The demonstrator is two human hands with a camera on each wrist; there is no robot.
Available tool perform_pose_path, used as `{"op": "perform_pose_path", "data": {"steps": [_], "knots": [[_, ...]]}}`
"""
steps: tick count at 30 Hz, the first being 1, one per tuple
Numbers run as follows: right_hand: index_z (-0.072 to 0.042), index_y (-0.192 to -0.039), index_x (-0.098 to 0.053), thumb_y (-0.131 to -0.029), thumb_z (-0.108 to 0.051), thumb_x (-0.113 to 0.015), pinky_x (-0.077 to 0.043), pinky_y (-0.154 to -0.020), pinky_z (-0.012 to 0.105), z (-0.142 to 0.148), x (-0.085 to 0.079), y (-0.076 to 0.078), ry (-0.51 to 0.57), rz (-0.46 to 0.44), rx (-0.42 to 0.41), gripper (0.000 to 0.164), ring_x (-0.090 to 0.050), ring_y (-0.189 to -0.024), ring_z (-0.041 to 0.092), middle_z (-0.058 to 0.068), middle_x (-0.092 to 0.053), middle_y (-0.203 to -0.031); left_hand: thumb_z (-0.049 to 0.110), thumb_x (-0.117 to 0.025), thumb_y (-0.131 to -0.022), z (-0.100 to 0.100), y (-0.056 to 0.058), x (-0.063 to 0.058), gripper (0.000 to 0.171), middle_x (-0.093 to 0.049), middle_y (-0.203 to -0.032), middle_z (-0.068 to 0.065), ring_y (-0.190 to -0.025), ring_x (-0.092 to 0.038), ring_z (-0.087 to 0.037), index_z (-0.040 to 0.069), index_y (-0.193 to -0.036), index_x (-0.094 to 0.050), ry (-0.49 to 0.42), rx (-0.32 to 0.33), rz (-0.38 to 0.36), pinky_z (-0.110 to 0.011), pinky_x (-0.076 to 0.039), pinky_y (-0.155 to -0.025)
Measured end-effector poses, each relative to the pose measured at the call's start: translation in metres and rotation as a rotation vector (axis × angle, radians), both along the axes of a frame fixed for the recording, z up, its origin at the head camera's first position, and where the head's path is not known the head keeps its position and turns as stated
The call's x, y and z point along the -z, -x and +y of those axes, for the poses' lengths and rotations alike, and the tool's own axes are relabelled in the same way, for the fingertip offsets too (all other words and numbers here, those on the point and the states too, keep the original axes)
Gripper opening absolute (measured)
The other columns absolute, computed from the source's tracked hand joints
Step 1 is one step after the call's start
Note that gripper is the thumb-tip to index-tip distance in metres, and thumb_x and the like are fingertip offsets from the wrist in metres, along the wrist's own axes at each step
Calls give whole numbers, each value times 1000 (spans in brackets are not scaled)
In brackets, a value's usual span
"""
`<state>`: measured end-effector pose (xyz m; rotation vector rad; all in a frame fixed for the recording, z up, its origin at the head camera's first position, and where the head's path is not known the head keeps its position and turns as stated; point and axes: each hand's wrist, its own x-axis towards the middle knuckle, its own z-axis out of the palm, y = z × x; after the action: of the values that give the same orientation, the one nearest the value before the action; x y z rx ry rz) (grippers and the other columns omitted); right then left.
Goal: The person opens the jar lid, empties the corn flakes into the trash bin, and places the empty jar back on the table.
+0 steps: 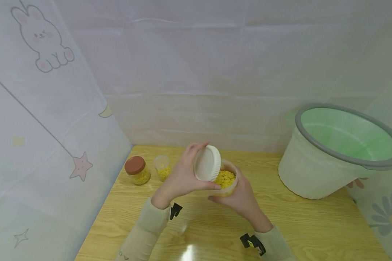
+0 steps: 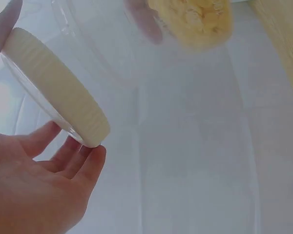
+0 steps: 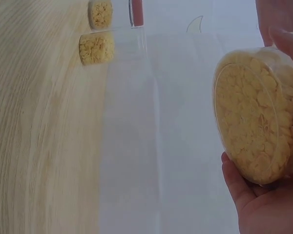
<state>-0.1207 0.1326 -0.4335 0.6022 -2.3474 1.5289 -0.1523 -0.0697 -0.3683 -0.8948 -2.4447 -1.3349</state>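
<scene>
My left hand (image 1: pixel 184 174) grips a white ribbed screw lid (image 1: pixel 206 164) by its edge, thumb on one side and fingers on the other. In the left wrist view the lid (image 2: pixel 58 85) is tilted and apart from the jar. My right hand (image 1: pixel 243 197) holds a clear jar of yellow flakes (image 1: pixel 225 179), its open mouth beside the lid. The right wrist view shows the jar (image 3: pixel 249 117) tilted, flakes packed against its base and fingers curled round its side. Several of the right fingers are hidden behind the jar.
On the wooden table (image 1: pixel 196 232), at the back left, stand a small jar with a reddish-brown lid (image 1: pixel 135 165) and a lidless clear jar (image 1: pixel 162 167), both holding yellow flakes. A large white bucket (image 1: pixel 310 170) with a grey rim and green inside stands at the right.
</scene>
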Motion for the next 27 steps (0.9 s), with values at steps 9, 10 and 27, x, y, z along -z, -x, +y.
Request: {"op": "perform_pose_path", "data": {"steps": [9,10,27], "knots": [[-25,-138,-39,-52,-46,-90,-41,-90,43,20,18,12,-30,-3,95,102,-50,-110,12,-6,-50,-125,54,-88,-49,-8,0,8,111,-36,-135,14,-122,-38,-9,35,-141,-28,-101,-46,-12,-34,-36,-99],[-24,-138,-39,-52,-46,-90,-41,-91,44,23,18,12,-35,4,104,103,-49,-111,13,-5,-51,-125,53,-88,-50,-9,-1,10,111,-36,-135,13,-123,-38,-10,34,-141,-27,-114,-45,-22,-34,-34,-100],[-24,-138,-36,-52,-28,-94,-35,-89,29,80,-8,7,-49,30,321,104,-46,-112,15,-1,-51,-125,39,-92,-52,-13,-8,47,108,-40,-131,-3,-122,-44,-14,27,-137,-26,-293,-40,-185,-30,-35,-101]]}}
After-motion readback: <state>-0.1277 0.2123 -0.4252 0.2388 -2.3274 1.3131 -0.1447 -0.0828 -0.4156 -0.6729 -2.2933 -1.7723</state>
